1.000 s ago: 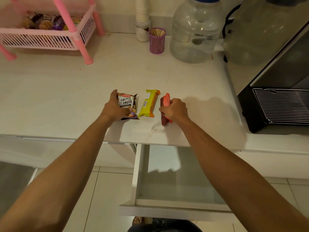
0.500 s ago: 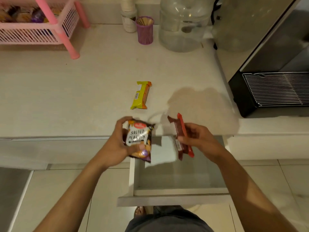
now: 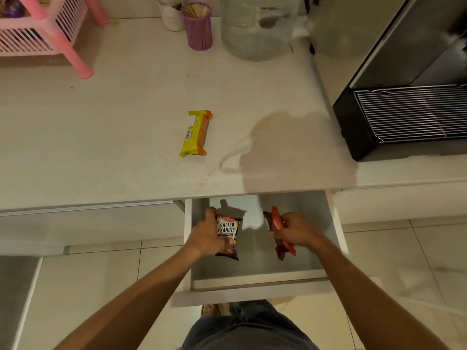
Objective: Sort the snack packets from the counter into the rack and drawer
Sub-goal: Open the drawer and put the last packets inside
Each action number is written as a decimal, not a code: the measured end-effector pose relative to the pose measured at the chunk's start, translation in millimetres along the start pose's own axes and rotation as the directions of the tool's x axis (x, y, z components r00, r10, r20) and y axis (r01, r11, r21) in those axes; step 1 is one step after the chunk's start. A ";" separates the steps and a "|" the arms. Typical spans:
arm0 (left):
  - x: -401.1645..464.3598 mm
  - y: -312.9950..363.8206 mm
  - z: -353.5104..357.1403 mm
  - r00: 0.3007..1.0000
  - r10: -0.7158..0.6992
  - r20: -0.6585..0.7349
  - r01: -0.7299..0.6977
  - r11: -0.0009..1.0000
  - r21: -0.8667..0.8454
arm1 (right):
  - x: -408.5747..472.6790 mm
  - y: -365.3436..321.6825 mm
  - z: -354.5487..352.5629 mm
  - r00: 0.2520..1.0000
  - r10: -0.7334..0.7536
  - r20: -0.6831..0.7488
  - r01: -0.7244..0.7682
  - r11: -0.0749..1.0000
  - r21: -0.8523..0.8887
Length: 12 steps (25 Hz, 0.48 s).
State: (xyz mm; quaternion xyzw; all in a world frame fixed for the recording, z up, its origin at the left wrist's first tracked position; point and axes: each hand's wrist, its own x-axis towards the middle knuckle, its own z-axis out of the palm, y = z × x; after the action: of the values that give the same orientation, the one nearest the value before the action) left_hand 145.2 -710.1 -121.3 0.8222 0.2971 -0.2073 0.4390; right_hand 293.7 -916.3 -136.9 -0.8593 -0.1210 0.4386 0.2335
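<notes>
A: Moved down off the counter point(image 3: 106, 137) and over the open drawer point(image 3: 252, 279) since a second ago. Gripped in the left hand point(image 3: 204, 236): the salted peanuts packet point(image 3: 227, 232), fingers curled round its left edge. Pinched in the right hand point(image 3: 294, 231): two slim bars, one red point(image 3: 278, 221), one dark brown point(image 3: 279, 250), held together.

B: Inside the drawer yet, or only above it?

A: Within the drawer's outline, toward its back half. Resting on the floor or held above it: cannot tell. Not yet let go, by the look of both grips.

B: Anything left outside the drawer?

A: One yellow-and-orange bar point(image 3: 195, 133), lying alone on the counter, well behind the drawer front and a little left of the drawer's middle. Untouched across all three moments.

B: And the rack?

A: Pink rack point(image 3: 50, 34), far back and to the left of the drawer, with some packets already in its basket.

B: Meaning for the sort?

A: Probably three packets about to be dropped into the drawer, leaving one to place. Rack or drawer for that last one: not possible to say.
</notes>
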 end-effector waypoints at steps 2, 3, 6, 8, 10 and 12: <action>22.7 5.7 12.4 0.999 -0.053 -0.008 0.053 0.998 0.046 | 20.1 1.8 7.6 0.997 0.078 -0.027 -0.080 0.993 -0.090; 32.3 8.6 19.0 0.997 -0.077 -0.008 0.078 0.994 0.071 | 29.2 2.6 11.1 0.993 0.110 -0.033 -0.113 0.984 -0.135; 53.8 10.7 37.9 0.989 -0.148 -0.015 0.149 0.986 0.075 | 50.2 7.0 19.1 0.984 0.174 -0.038 -0.178 0.956 -0.231; 62.3 4.1 48.5 0.985 -0.173 -0.014 0.174 0.982 0.069 | 61.0 12.5 22.8 0.983 0.185 -0.018 -0.184 0.951 -0.249; 68.4 -6.7 58.5 0.982 -0.187 -0.011 0.187 0.982 0.004 | 69.9 19.7 25.9 0.981 0.194 0.013 -0.185 0.952 -0.246; 73.1 -17.3 65.7 0.972 -0.235 -0.011 0.234 0.971 -0.045 | 73.5 25.7 28.7 0.978 0.205 0.035 -0.194 0.959 -0.207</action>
State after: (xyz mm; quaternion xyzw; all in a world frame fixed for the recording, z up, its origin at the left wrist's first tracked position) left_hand 182.2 -735.7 -210.5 0.7733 0.4002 -0.2447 0.4266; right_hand 313.6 -899.6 -215.8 -0.8737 -0.0843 0.4694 0.0959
